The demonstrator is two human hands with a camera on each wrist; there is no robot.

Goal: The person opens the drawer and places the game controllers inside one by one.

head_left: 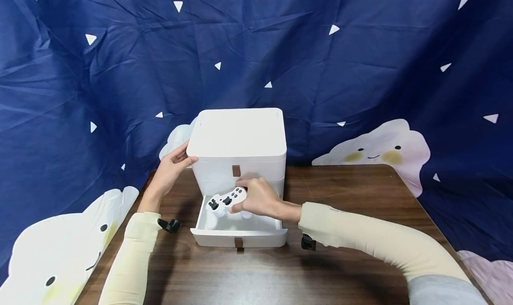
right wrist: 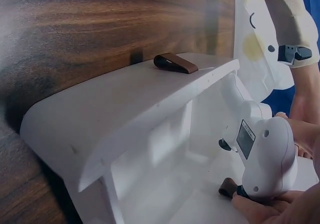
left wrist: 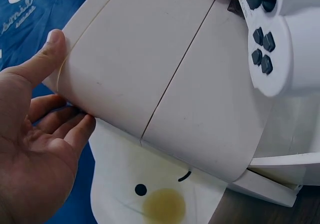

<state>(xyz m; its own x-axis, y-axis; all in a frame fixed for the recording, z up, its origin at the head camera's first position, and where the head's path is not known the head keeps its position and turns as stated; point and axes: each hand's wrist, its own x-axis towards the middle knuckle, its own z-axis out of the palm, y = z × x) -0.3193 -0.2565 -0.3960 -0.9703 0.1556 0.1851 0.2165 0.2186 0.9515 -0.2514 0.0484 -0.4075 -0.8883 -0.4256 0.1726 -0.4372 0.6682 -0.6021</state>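
Observation:
A white game controller point(head_left: 227, 199) with black sticks and buttons is gripped at its right end by my right hand point(head_left: 260, 198). It hangs tilted over the pulled-out bottom drawer point(head_left: 260, 241) of a white drawer cabinet point(head_left: 240, 133). Its underside, with a dark label, faces the right wrist view. My left hand point(head_left: 170, 171) holds the cabinet's left front corner. In the left wrist view, its thumb lies along the front edge and its bent fingers touch the side. Part of the cabinet's front is hidden behind my right hand.
Brown leather tabs point(head_left: 236, 171) mark the drawer fronts. The cabinet stands on a dark wooden table point(head_left: 340, 198). Behind hangs a blue cloth point(head_left: 320, 64) with white triangles and smiling clouds. Black wrist cameras point(head_left: 170, 225) hang below both sleeves.

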